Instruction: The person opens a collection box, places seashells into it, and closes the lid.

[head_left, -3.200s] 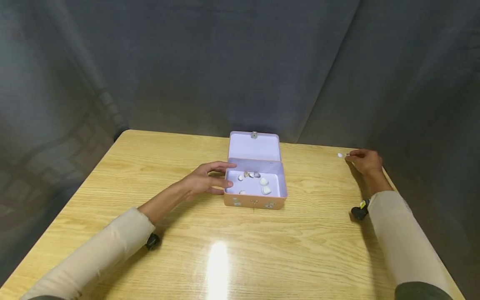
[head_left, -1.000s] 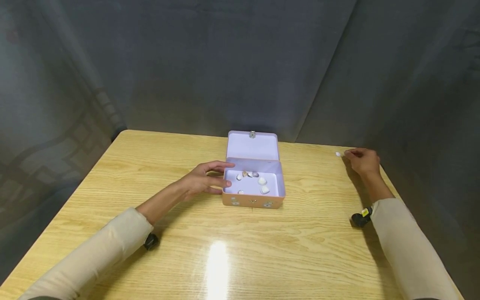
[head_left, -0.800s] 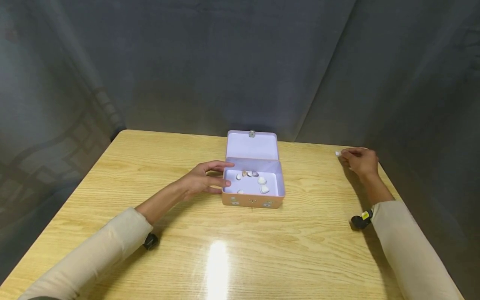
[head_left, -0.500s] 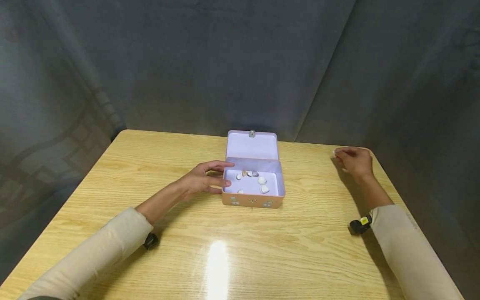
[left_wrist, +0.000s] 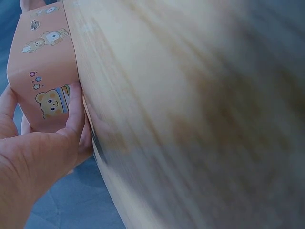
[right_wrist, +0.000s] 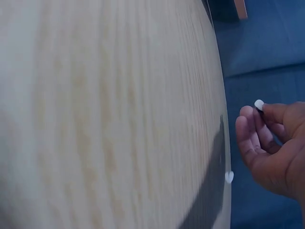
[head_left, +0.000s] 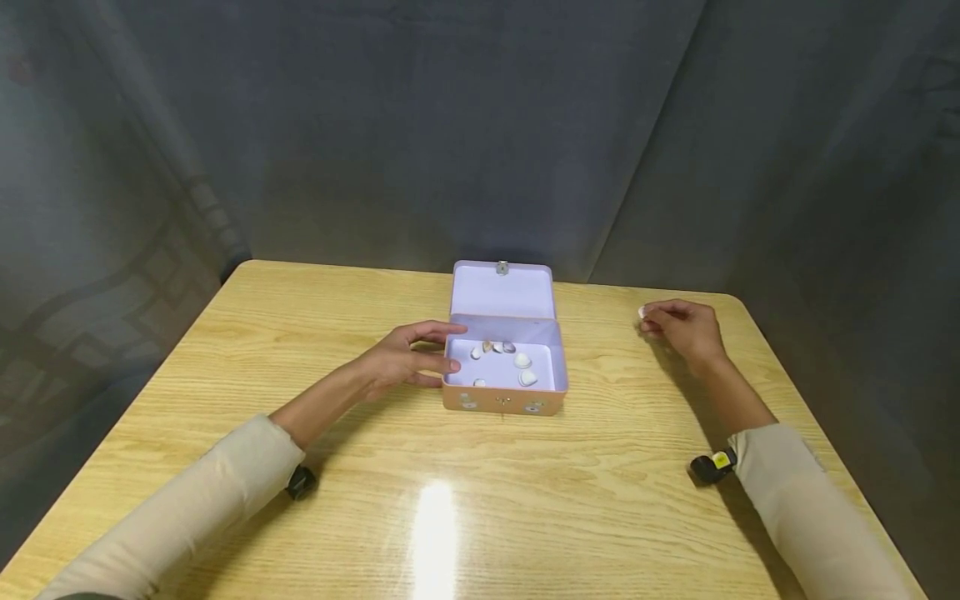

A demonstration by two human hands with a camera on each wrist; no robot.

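Right hand (head_left: pixel 686 329) fingers pinching white shell (right_wrist: pixel 259 104), left hand (head_left: pixel 405 360) fingers spread on bear-printed tin (left_wrist: pixel 45 71).

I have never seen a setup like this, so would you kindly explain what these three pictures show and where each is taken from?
There is no machine here: a person works with two bare hands. The wide picture comes from a camera on the head, looking down at a wooden table. The other two come from cameras on each wrist. An open tin box with bear pictures stands on the table, and several small shells lie inside it. The left hand rests against the box's side. The right hand pinches one small white shell at its fingertips. In the right wrist view, another white bit shows near the table's edge.
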